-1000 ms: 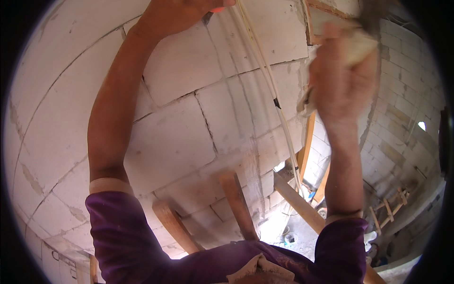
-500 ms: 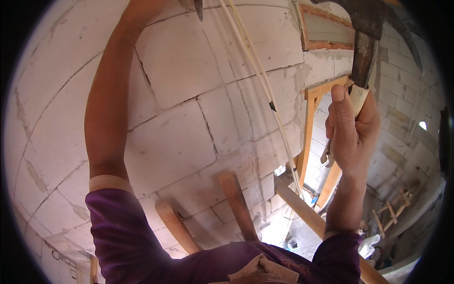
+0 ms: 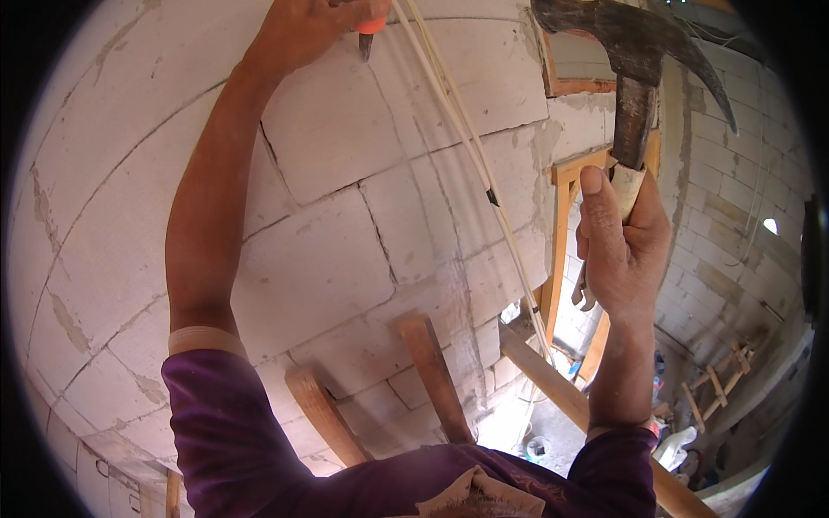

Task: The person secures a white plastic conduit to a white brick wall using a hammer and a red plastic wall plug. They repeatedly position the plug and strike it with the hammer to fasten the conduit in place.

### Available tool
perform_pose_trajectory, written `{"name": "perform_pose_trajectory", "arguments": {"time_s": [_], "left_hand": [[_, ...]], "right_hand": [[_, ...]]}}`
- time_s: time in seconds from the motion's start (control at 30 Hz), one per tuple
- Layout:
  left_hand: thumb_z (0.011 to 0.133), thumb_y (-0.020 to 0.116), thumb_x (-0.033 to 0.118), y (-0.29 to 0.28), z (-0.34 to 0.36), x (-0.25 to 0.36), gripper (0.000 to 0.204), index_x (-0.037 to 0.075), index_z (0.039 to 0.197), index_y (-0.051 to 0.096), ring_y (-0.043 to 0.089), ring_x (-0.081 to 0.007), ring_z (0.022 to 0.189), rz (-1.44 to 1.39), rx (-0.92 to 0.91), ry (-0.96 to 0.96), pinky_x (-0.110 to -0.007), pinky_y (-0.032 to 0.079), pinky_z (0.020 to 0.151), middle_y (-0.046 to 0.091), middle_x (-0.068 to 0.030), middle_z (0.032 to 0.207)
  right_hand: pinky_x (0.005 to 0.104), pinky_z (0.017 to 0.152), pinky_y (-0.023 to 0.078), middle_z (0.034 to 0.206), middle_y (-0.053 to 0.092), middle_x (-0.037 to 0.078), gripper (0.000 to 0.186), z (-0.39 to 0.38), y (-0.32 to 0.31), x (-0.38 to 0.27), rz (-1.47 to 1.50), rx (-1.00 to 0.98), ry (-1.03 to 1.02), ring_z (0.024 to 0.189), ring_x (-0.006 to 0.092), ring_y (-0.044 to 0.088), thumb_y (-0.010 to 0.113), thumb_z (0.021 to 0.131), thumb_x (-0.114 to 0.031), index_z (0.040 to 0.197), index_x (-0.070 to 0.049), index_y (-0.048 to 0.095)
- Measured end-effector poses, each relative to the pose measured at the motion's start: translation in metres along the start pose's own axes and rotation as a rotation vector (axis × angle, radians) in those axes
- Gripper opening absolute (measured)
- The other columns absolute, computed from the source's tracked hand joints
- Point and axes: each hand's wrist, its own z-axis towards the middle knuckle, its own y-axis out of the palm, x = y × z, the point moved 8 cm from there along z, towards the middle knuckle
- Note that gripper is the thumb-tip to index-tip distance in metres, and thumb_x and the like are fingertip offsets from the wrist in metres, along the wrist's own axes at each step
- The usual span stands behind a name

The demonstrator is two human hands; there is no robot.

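At the top, my left hand (image 3: 324,24) grips an orange-handled tool (image 3: 370,26) with a dark metal tip against or close to the block wall (image 3: 315,242); contact is unclear. Pale cables (image 3: 445,91) run down the wall just right of it. My right hand (image 3: 623,242) is closed round the light handle of a claw hammer (image 3: 635,60), raised at upper right with its dark head above my fist. A small metal tool (image 3: 585,293) hangs out below the curled fingers of that hand; its kind is unclear.
Two timber posts (image 3: 427,371) stand low against the wall. A wooden beam (image 3: 544,375) crosses a bright opening with a timber frame (image 3: 561,216) at right. Below are a bucket (image 3: 537,447), a wooden ladder-like piece (image 3: 717,388) and clutter. A framed window opening (image 3: 579,65) sits top right.
My right hand and hammer swung from a blurred position higher up, dropped, and have now shifted slightly left and up. My left hand moved a little, showing more of the orange handle.
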Motion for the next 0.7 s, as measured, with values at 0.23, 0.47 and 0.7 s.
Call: {"name": "perform_pose_trajectory", "arguments": {"time_s": [0.23, 0.47, 0.7], "left_hand": [[0.092, 0.068, 0.0, 0.009, -0.006, 0.01, 0.015, 0.001, 0.106, 0.065, 0.064, -0.0096, 0.078, -0.117, -0.046, 0.054, -0.026, 0.054, 0.071, 0.066, -0.0011, 0.09], [0.092, 0.069, 0.002, 0.016, -0.012, 0.024, 0.012, 0.002, 0.103, 0.065, 0.064, -0.0103, 0.072, -0.106, -0.043, 0.096, -0.027, 0.054, 0.067, 0.066, -0.0017, 0.084], [0.09, 0.069, 0.001, 0.015, -0.01, 0.018, 0.01, 0.001, 0.1, 0.066, 0.064, -0.0107, 0.071, -0.008, -0.008, 0.059, -0.028, 0.054, 0.064, 0.068, -0.0034, 0.083]], "right_hand": [[0.0187, 0.043, 0.033, 0.059, 0.051, -0.005, 0.032, 0.029, 0.012, -0.037, -0.059, 0.069, -0.343, 0.049, 0.0006, 0.046, 0.062, 0.105, -0.035, 0.102, -0.003, 0.062], [0.0252, 0.056, 0.045, 0.069, 0.06, -0.002, 0.032, 0.056, 0.044, -0.053, -0.034, 0.208, -0.445, 0.061, 0.0064, 0.057, 0.065, 0.102, -0.039, 0.101, -0.007, 0.064], [0.0258, 0.063, 0.048, 0.072, 0.064, -0.002, 0.03, 0.062, 0.04, -0.045, 0.09, 0.16, -0.364, 0.066, 0.0083, 0.059, 0.067, 0.102, -0.036, 0.097, -0.006, 0.068]]}}
